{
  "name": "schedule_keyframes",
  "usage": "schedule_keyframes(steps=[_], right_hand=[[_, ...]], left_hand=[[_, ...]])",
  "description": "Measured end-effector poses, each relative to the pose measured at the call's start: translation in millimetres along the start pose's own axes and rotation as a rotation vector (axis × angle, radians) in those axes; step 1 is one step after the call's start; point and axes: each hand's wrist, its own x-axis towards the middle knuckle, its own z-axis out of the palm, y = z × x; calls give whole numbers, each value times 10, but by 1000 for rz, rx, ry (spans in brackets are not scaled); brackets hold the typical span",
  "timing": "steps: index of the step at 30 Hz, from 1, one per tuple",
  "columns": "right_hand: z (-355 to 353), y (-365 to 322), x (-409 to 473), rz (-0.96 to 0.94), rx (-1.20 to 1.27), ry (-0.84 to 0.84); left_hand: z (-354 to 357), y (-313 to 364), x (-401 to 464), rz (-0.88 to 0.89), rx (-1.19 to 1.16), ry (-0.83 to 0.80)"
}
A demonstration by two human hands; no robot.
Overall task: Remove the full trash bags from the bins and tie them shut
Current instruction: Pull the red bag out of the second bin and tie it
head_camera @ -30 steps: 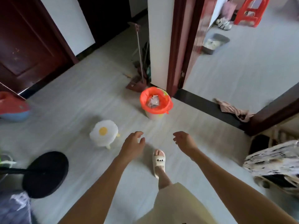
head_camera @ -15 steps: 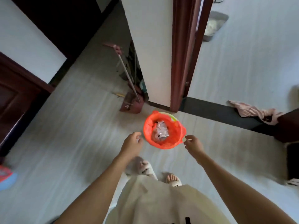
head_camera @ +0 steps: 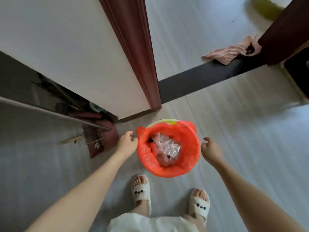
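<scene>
A small bin stands on the floor below me, lined with an orange trash bag [head_camera: 187,144] folded over its rim. A strip of the bin's pale green-white rim [head_camera: 163,121] shows at the far side. Crumpled clear plastic [head_camera: 168,147] lies inside the bag. My left hand [head_camera: 127,143] hovers at the bag's left edge, fingers loosely curled, almost touching it and holding nothing. My right hand [head_camera: 210,150] hangs just right of the bag, fingers apart, a small gap from the rim.
A white wall corner with a dark red door frame [head_camera: 142,64] rises just behind the bin. A dustpan [head_camera: 100,139] and a long handle [head_camera: 50,111] lie to the left. A pink cloth [head_camera: 230,53] lies on the dark threshold. My slippered feet [head_camera: 141,191] stand close before the bin.
I have stepped up to the bin and now look straight down on it. Both hands have dropped to either side of the orange bag's rim.
</scene>
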Motion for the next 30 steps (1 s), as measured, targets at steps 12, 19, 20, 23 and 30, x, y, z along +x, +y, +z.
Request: schedule_keyframes(steps=[12, 19, 20, 23, 30], right_hand=[[1562, 1029, 1220, -239, 363, 429], [1387, 878, 1535, -257, 462, 527], [1354, 875, 1564, -231, 556, 542], [1254, 909, 1544, -34, 921, 507], [1075, 1068, 1165, 87, 705, 221]], left_hand=[[1708, -916, 1598, 184, -80, 430], [1667, -687, 1885, 365, -205, 581], [1663, -663, 1876, 386, -217, 621], [1610, -654, 1799, 397, -222, 707], [1469, -796, 1528, 475, 10, 530]])
